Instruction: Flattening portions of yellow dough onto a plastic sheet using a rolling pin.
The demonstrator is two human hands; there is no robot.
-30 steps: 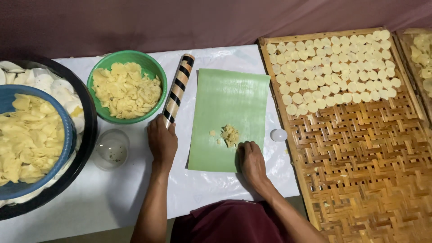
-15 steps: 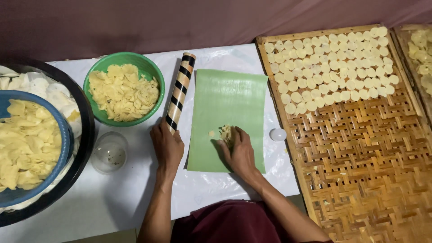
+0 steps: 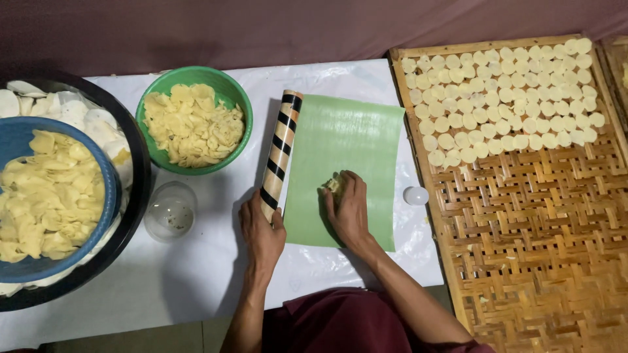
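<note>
A green sheet (image 3: 347, 150) lies flat on the white table cover (image 3: 196, 274). My right hand (image 3: 348, 209) rests on the sheet with its fingers curled over a small yellowish lump (image 3: 335, 184). A striped black-and-tan roller (image 3: 280, 153) lies along the sheet's left edge. My left hand (image 3: 260, 225) grips the near end of that roller.
A green bowl (image 3: 193, 121) of pale yellow slices stands left of the roller. A blue bowl (image 3: 49, 196) of slices sits inside a black basin (image 3: 134, 189) at far left. An upturned clear cup (image 3: 169, 210) and a small white cap (image 3: 416, 195) lie nearby. A woven bamboo tray (image 3: 523, 216) holds rows of flat discs.
My right hand moved up the sheet onto the lump and closed over it. My left hand shifted right and took hold of the roller's near end.
</note>
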